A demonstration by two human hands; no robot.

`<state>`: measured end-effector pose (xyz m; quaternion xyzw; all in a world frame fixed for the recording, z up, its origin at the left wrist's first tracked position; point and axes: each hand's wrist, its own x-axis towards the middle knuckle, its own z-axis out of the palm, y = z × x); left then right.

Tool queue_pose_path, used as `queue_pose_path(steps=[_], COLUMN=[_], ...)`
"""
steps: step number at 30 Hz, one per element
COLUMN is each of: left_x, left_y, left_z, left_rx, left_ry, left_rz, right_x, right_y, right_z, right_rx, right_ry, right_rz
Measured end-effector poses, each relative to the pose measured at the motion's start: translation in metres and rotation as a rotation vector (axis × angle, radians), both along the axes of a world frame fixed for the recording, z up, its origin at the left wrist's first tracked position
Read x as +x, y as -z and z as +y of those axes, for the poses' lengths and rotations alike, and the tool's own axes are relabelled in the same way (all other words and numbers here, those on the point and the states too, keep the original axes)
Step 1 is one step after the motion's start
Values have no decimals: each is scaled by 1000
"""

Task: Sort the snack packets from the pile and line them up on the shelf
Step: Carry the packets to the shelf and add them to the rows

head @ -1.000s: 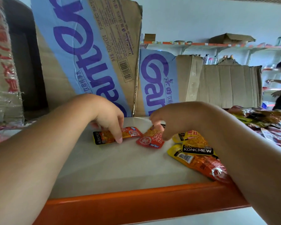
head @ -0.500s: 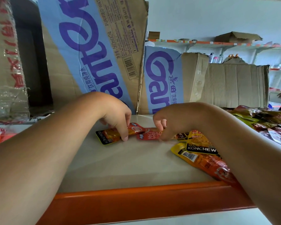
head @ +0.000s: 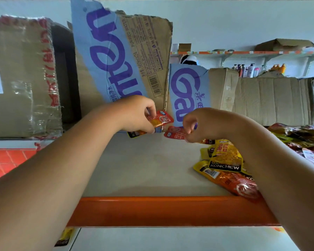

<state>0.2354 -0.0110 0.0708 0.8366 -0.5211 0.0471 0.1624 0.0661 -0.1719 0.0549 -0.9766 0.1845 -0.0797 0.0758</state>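
snack packets pinched in both grips at the back of the shelf

snack packets are held one to a hand. the left grip is curled round a red-orange packet, lifted off the shelf and held against the foot of the tall cardboard box. a dark-and-yellow packet end shows under that hand; whether it is a second packet i cannot tell. the right grip pinches the right end of a red packet, which sits low over the back of the shelf. its long axis runs roughly left to right, and its free end points at the left hand. the two packets are just beside each other with a narrow gap between. the coming move looks to turn on that gap: the red packet would go down directly right of the left one, on the same axis, to make a row along the boxes. the pile lies to the right, under the right forearm, so the right hand is the nearer one for fetching more.

readable writing: "konchew" in white on a black band across a yellow packet. the tall box carries "purified water" and "560mlx24" beside big purple letters on blue. the shorter box has purple letters too. print on the two held packets is too blurred to read.
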Motion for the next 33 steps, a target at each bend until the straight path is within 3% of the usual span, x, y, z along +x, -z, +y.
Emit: queue_pose_path(steps=[6, 16, 33], left_x=[-17, -9, 99], left_y=[9, 3, 58], left_z=[38, 109, 423], left_rx=[-350, -631, -723], left_ry=[-55, -122, -395], left_rz=[26, -176, -143], right_x=[-11, -2, 160], right_y=[-27, -40, 16], right_z=[9, 85, 395], right_rx=[-41, -77, 232], right_ry=[43, -9, -231], right_rz=[-354, -520, -628])
